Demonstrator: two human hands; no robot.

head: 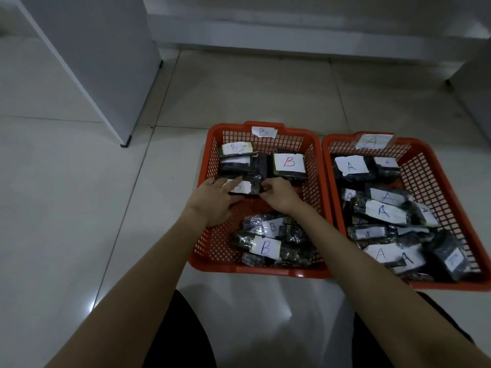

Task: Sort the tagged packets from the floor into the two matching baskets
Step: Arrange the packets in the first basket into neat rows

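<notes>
Two orange baskets stand side by side on the tiled floor. The left basket (pixel 204 166) carries a "B" tag and holds several dark packets with white B labels. The right basket (pixel 451 192) carries an "A" tag and holds several dark packets with A labels. Both my hands reach into the left basket. My left hand (pixel 212 200) and my right hand (pixel 279 193) hold one dark packet (pixel 248 185) between them near the basket's middle; its white label is partly hidden by my left fingers.
A white cabinet (pixel 106 62) stands at the upper left on a black foot. A low white ledge (pixel 305 30) runs along the back. Another white unit (pixel 475 96) sits at the far right. My dark-clad knees show at the bottom edge.
</notes>
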